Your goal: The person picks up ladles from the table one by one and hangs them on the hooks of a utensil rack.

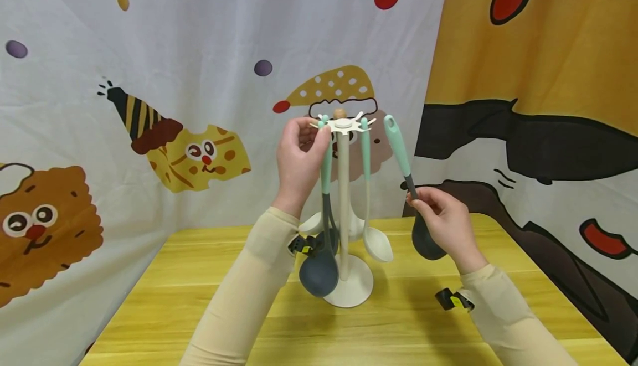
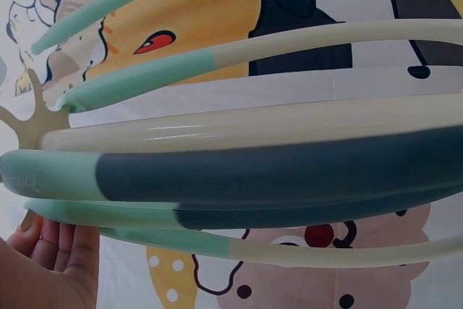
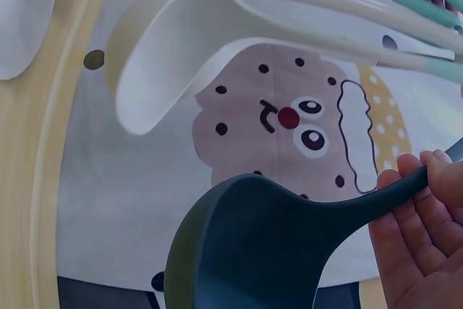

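A cream utensil rack (image 1: 344,205) stands upright on the table, with mint-handled utensils hanging from its pronged top. My left hand (image 1: 304,158) pinches the left edge of that top, thumb in front, beside the handle tips. Below it hangs a dark grey ladle (image 1: 319,274), and another dark utensil is partly hidden behind. A white ladle (image 1: 379,244) hangs on the right side. My right hand (image 1: 446,222) pinches a second dark grey ladle (image 3: 268,236) by its neck, right of the rack and apart from it. That ladle's holed mint handle (image 1: 397,144) points up, bowl down.
The rack's round base (image 1: 351,294) rests on the yellow wood-grain table (image 1: 199,283). More pale utensils hang at the back, one a white bowl shape (image 1: 311,223) at left. A cartoon-print curtain (image 1: 209,34) hangs behind the table.
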The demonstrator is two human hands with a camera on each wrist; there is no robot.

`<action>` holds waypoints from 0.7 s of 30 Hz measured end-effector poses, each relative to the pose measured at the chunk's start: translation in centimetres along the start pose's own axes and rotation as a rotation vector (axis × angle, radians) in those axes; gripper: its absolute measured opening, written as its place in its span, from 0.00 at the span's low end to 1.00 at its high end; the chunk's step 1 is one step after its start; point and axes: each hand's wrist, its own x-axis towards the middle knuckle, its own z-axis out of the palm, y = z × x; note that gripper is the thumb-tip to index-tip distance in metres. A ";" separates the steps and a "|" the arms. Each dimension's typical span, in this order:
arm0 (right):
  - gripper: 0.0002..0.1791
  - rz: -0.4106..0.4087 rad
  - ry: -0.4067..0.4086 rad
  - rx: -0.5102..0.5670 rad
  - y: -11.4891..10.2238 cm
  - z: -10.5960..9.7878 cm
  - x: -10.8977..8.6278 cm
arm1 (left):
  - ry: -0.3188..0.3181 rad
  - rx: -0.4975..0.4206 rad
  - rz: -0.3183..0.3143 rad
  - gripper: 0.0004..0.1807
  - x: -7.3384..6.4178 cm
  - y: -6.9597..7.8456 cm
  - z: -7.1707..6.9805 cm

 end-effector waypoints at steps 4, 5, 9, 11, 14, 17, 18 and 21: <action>0.08 -0.018 -0.010 0.010 -0.4 0.2 -0.1 | 0.000 -0.003 -0.001 0.15 0.0 0.0 0.0; 0.08 -0.024 -0.011 0.008 -0.5 0.3 -0.2 | 0.001 -0.004 -0.001 0.15 0.0 0.0 0.0; 0.08 -0.044 -0.011 0.017 -0.7 0.6 -0.4 | 0.000 0.000 0.000 0.15 0.0 -0.1 0.0; 0.07 -0.053 -0.011 0.021 -0.8 0.7 -0.5 | -0.001 0.006 0.005 0.15 0.0 -0.1 0.0; 0.07 -0.070 -0.008 0.023 -0.9 0.9 -0.6 | 0.000 0.010 0.011 0.16 0.0 -0.1 0.1; 0.07 -0.084 -0.003 0.012 -1.1 1.2 -0.7 | 0.003 0.009 0.012 0.16 0.0 -0.1 0.1; 0.07 -0.086 -0.002 0.010 -1.1 1.3 -0.8 | 0.005 0.009 0.012 0.16 0.0 -0.1 0.0; 0.07 -0.090 -0.003 0.006 -1.1 1.5 -1.0 | 0.005 0.011 0.010 0.16 0.1 -0.1 0.0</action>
